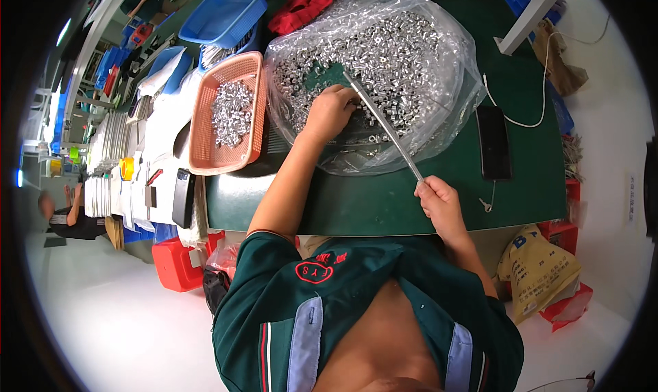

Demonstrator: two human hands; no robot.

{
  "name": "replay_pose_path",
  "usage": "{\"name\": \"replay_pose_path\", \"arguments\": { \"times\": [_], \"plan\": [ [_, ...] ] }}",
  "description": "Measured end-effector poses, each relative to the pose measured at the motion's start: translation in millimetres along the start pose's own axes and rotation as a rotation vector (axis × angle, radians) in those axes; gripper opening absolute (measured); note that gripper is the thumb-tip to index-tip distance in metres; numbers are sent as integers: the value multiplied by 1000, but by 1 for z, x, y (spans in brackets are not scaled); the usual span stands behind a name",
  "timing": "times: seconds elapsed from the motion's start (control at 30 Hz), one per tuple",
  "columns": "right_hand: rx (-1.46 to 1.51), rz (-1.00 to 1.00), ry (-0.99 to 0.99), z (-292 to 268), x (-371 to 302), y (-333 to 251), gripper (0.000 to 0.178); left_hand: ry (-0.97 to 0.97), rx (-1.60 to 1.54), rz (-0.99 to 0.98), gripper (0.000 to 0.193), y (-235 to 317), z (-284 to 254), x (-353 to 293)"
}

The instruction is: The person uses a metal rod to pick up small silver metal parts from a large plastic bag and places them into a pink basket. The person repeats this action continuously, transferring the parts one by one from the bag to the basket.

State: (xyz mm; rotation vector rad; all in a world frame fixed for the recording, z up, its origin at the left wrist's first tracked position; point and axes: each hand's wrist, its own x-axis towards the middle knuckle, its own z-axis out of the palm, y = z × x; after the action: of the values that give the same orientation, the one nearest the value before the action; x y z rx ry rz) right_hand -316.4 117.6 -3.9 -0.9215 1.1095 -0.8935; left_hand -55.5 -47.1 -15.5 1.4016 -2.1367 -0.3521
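A heap of small, shiny metal sleeves (404, 49) lies on a spread clear plastic bag (460, 83) on the green table. My right hand (439, 200), at the bag's near right edge, is closed around the lower end of a long, thin silver metal rod (387, 128). The rod slants up to the left across the sleeves, its far end close to my left hand. My left hand (330, 112) is over the left part of the heap, fingers curled down by a bare green patch. Its fingertips are partly hidden, so what they pinch cannot be made out.
An orange plastic basket (199, 128) holding more metal pieces (232, 114) stands left of the bag. Behind it are blue baskets (223, 15) and a red cloth (308, 8). A black phone (493, 141), white cable (531, 125) and small key (486, 205) lie right. Another person (75, 217) is far left.
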Motion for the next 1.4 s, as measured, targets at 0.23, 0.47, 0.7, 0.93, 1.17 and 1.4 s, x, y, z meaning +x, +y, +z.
{"name": "replay_pose_path", "arguments": {
  "times": [0.23,0.47,0.7,0.93,1.17,1.4],
  "plan": [
    [-44,3,4,0,0,-1,23,46,103,-6,14,2,1,-3],
    [-26,5,13,0,0,-1,23,146,-120,-126,17,-9,-3,-2],
    [76,32,-22,-1,1,-2,22,202,-99,-72,18,-3,-11,4],
    [183,26,12,-3,1,0,21,41,86,-57,18,-14,6,39],
    [133,33,13,-2,2,2,21,95,7,-76,17,-20,13,41],
    [82,34,0,0,1,-2,21,16,-1646,-445,8,-25,-20,18]
  ]
}}
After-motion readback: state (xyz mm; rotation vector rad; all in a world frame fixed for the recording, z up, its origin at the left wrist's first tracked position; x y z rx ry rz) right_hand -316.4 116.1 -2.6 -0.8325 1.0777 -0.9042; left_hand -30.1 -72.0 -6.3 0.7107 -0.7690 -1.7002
